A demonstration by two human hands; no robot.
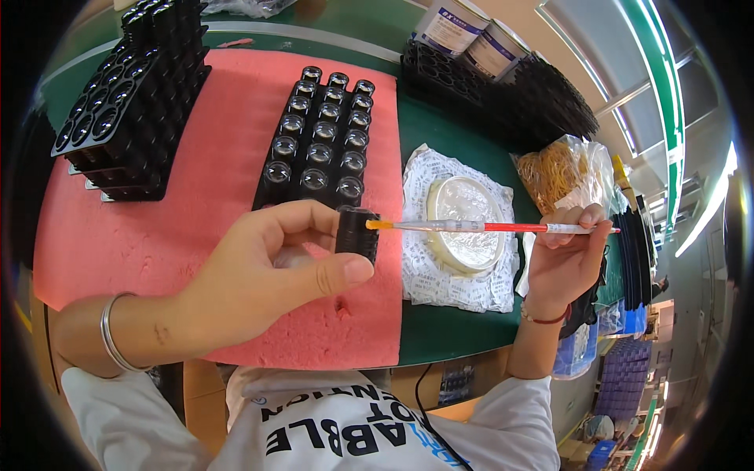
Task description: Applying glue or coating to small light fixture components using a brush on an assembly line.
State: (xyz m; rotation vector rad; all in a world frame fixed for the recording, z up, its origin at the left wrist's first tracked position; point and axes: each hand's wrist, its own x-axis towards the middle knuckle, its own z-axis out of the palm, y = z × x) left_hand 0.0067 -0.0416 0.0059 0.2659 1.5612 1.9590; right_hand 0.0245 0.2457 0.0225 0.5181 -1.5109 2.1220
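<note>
Between the thumb and fingers of my left hand [271,271] is a small black ribbed cylinder [357,235]. My right hand [569,251] grips a thin paintbrush [503,227] with a red and clear handle, held level and pointing left. Its orange bristles meet or nearly meet the cylinder's upper right side; contact cannot be made out. Just beyond my left hand, a black tray [302,177] holds rows of similar cylinders topped with clear glassy domes. Under the brush lies a round pale dish [467,224] with a glossy surface, set on printed paper [424,286].
A pink foam sheet [212,149] covers the left of the green table [455,133]. Stacked black trays [129,118] stand at far left. Two cans [452,27] and more black trays [503,94] are at far right, near a bag of tan strands [565,173].
</note>
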